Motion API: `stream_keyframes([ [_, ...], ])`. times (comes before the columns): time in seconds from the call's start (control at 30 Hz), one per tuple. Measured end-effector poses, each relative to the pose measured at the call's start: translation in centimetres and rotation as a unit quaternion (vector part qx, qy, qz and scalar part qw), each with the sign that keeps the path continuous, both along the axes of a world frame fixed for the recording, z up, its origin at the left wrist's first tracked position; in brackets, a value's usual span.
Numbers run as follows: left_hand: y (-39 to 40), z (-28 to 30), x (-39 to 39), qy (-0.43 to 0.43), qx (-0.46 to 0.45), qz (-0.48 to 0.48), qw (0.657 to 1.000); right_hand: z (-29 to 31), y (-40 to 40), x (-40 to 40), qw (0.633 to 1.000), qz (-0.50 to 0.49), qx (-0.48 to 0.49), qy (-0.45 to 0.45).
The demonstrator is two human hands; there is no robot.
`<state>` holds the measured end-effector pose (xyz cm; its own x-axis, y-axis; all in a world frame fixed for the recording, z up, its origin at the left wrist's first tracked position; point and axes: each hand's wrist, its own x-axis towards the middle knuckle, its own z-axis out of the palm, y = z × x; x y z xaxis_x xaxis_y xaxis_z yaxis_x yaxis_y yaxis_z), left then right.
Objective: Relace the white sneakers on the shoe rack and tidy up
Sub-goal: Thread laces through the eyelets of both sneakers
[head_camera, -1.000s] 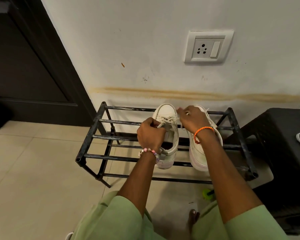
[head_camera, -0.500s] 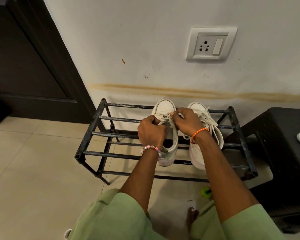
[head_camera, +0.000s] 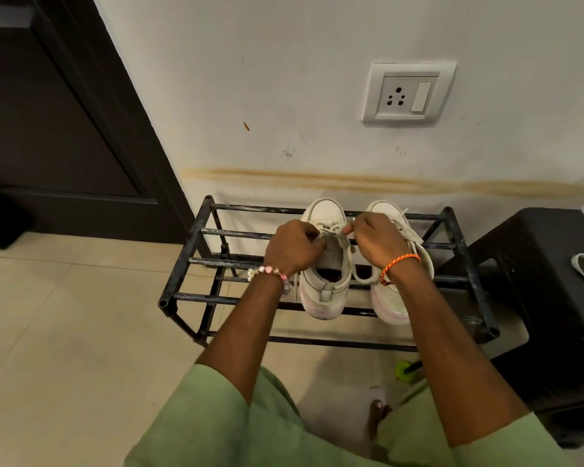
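Closest to the camera are two light green sleeves [head_camera: 196, 419] and one bare toe [head_camera: 378, 406] on the pale tiled floor [head_camera: 64, 332]. A small bright green round thing [head_camera: 403, 369] lies on the floor by the rack. Two bare arms reach forward. The left wrist has one pink and white bead bracelet [head_camera: 269, 274], and the right wrist has one orange woven thread band [head_camera: 398, 264]. The left hand [head_camera: 292, 248] has its fingers curled and pinches the white shoelace [head_camera: 331, 228] of the left white sneaker [head_camera: 324, 267]. The right hand [head_camera: 376, 239] also has curled fingers and pinches the same lace near the top of that shoe. The two hands are close together. There are two white sneakers, side by side, toes to the wall, on the top bars of one black metal shoe rack [head_camera: 196, 251]. The right white sneaker [head_camera: 390, 301] has loose laces and is partly hidden by the right arm. One dark plastic stool [head_camera: 536, 281] stands just beside the rack. Behind is a white wall [head_camera: 284, 79] with one white power socket [head_camera: 407, 93] and one long brown stain [head_camera: 368, 183]. One dark door [head_camera: 48, 112] is far left.
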<state>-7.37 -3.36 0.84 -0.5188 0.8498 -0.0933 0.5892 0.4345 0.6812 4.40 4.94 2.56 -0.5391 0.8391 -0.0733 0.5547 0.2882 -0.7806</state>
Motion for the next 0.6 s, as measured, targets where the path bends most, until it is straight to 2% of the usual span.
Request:
stream_keyframes([
  [0.07,0.0,-0.2,-0.7,-0.038,-0.002,-0.009,0.999,-0.5,-0.4,-0.3,1.000,0.001,-0.004,-0.002],
  [0.13,-0.2,-0.7,-1.3,-0.123,0.013,0.018,0.992,-1.2,-0.6,-0.5,1.000,-0.009,0.025,0.008],
  [0.2,-0.3,-1.0,-1.8,-0.238,0.023,0.048,0.970,-1.9,-0.6,-0.4,0.996,-0.037,0.078,0.007],
  [0.27,-0.4,-1.1,-2.3,-0.314,0.025,0.058,0.947,-2.3,-0.4,-0.5,0.991,-0.057,0.119,0.001],
  [0.37,-0.4,-0.9,-2.9,-0.372,0.016,0.058,0.926,-3.0,-0.2,-1.0,0.989,-0.043,0.142,-0.008],
  [0.6,-0.2,-1.5,-4.7,-0.444,-0.030,0.046,0.894,-3.1,0.2,-2.6,0.986,-0.019,0.162,-0.027],
])
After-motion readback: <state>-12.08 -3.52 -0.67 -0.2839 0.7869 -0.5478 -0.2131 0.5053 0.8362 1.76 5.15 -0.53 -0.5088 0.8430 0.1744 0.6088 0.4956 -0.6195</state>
